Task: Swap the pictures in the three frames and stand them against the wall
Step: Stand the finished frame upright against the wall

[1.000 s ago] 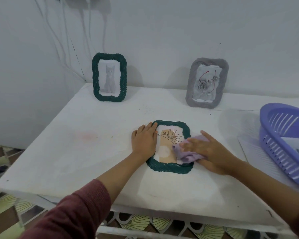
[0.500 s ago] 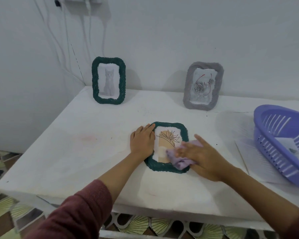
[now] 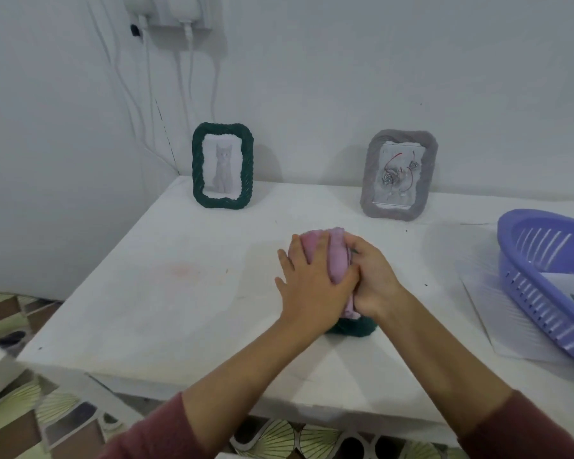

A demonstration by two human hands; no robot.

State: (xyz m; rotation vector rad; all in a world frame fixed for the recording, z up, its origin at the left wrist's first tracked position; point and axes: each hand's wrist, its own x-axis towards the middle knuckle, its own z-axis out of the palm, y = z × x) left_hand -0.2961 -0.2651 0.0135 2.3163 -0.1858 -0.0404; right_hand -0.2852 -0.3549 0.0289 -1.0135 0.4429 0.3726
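Note:
A dark green frame with a cat picture (image 3: 198, 170) and a grey frame with a rose drawing (image 3: 368, 180) stand against the back wall. The third dark green frame (image 3: 352, 328) is at the table's middle, tipped up; only its lower edge shows. A pink cloth (image 3: 337, 256) covers the rest of it. My left hand (image 3: 312, 286) lies over the cloth and frame from the left, fingers spread and straight. My right hand (image 3: 375, 279) grips the cloth at the frame's right side. The picture in this frame is hidden.
A purple slotted basket (image 3: 517, 260) with a paper in it sits at the right on a white sheet (image 3: 491, 313). White cables (image 3: 186, 77) hang down the wall behind the cat frame. The white table (image 3: 179, 293) ends at a wall on the left.
The third frame lay flat with its plant picture showing while my right hand wiped it. Now it is tipped up under the cloth, and both hands have closed in over it.

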